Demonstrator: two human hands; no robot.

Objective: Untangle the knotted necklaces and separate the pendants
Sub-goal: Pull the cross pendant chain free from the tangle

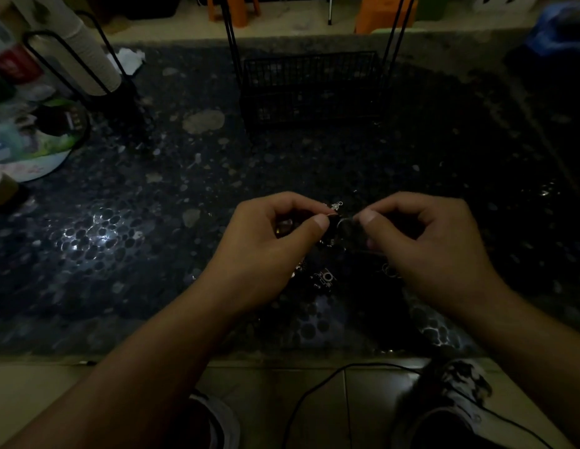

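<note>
A small tangle of dark cord necklaces (342, 226) hangs between my two hands above the dark pebble-patterned table (152, 254). My left hand (269, 247) pinches the tangle between thumb and forefinger. My right hand (424, 241) pinches the other side of it the same way. A tiny silver pendant (337, 206) sticks up from the knot. On the table below lies a camera-shaped pendant (325, 279), and a ring-like charm (390, 270) shows beside my right wrist. The light is dim, so the cords are hard to trace.
A black wire basket (311, 89) on thin legs stands at the back centre. At the left are a paper towel roll in a black holder (87, 56), a plate of clutter (32, 137) and a tape roll (0, 187). A black cable (314, 393) runs over the floor by my shoes.
</note>
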